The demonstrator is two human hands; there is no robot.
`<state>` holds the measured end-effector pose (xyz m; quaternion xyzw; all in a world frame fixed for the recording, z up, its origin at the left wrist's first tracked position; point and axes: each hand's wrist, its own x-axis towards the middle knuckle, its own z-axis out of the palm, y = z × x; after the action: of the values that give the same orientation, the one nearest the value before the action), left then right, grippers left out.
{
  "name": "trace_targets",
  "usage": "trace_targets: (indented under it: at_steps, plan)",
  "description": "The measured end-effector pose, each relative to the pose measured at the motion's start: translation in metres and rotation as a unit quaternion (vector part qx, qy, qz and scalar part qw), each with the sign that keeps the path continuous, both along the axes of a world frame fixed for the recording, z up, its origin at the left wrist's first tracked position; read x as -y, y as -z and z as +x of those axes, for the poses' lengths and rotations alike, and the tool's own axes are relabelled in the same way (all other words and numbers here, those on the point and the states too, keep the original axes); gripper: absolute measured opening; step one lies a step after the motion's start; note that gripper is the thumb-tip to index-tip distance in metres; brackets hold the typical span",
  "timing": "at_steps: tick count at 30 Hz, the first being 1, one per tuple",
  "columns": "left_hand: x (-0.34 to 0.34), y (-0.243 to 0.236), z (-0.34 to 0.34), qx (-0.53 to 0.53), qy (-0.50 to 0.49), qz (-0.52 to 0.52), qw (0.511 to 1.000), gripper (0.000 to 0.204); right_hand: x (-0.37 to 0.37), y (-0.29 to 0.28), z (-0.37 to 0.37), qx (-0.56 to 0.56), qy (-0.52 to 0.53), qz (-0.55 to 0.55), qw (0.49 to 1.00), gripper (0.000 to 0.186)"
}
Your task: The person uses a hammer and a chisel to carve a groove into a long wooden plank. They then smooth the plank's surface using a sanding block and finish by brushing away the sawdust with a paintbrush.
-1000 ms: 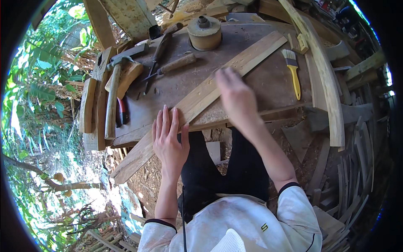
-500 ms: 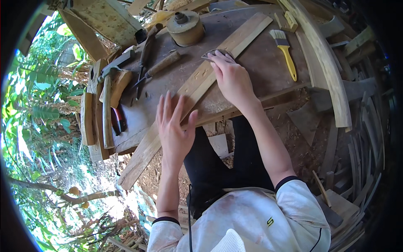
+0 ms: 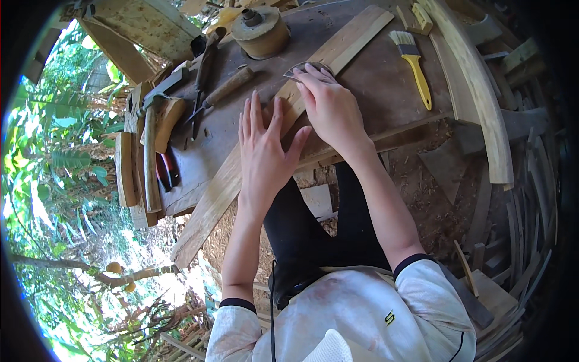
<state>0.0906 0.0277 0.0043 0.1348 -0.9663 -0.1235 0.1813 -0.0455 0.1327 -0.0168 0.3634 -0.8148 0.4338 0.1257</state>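
Note:
A long wooden plank (image 3: 208, 220) lies slantwise across the workbench (image 3: 368, 84), its near left end sticking out past the edge. My left hand (image 3: 265, 148) rests flat over the plank's middle, open, with fingers apart and the thumb out to the side. Farther up the plank, my right hand (image 3: 332, 108) presses a thin, dark, curved sheet (image 3: 300, 68) against the wood. My fingers cover most of that sheet, so I cannot tell exactly what it is.
A yellow-handled paintbrush (image 3: 416, 73) lies at right, by a long curved timber (image 3: 482, 90). On the left are a hammer (image 3: 151, 151), a wooden-handled pointed tool (image 3: 226, 87), red-and-black pliers (image 3: 169, 171) and a round block (image 3: 261, 37). Wood strips are piled beyond the bench's right side.
My left hand has slid up and to the right along the plank, closer to my right hand. My right hand stays at nearly the same spot on the plank with the sheet.

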Motion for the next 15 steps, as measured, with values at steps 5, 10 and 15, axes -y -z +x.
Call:
trace_targets:
  at_steps: [5, 10, 15]
  plan:
    - [-0.013, -0.015, 0.001, -0.073, 0.025, 0.051, 0.996, 0.074, 0.004, -0.001, 0.002, -0.008, -0.016, 0.008, 1.0, 0.029]
    - [-0.111, -0.084, 0.007, -0.244, 0.458, 0.386, 0.762, 0.085, 0.002, -0.006, 0.002, 0.004, -0.023, 0.007, 1.0, 0.03]
    - [-0.221, -0.12, 0.018, -0.312, 0.646, 0.437, 0.543, 0.041, 0.002, -0.012, 0.009, 0.044, -0.046, 0.022, 0.998, 0.031]
